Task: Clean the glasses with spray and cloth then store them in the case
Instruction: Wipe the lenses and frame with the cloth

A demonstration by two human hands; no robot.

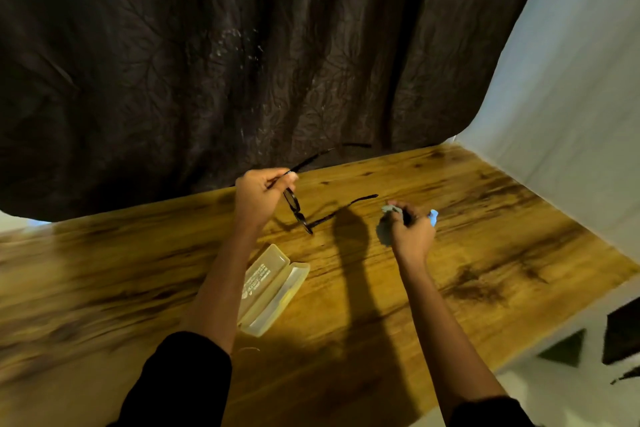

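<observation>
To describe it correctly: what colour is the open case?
Pale translucent yellow case, seen in the head view.

The tabletop [450, 218] is wood with a heavy dark grain and a smooth, slightly glossy finish, and the open glasses case [273, 291] on it is smooth, translucent yellowish plastic. The glasses [297, 211] have a dark, glossy frame that looks like plastic, while the cleaning cloth [383, 229] is soft, matt, crumpled grey-blue fabric. Behind hangs a dark curtain [242, 62] of crinkled, leaf-patterned cloth beside a plain matt white sheet [571, 97]
</observation>
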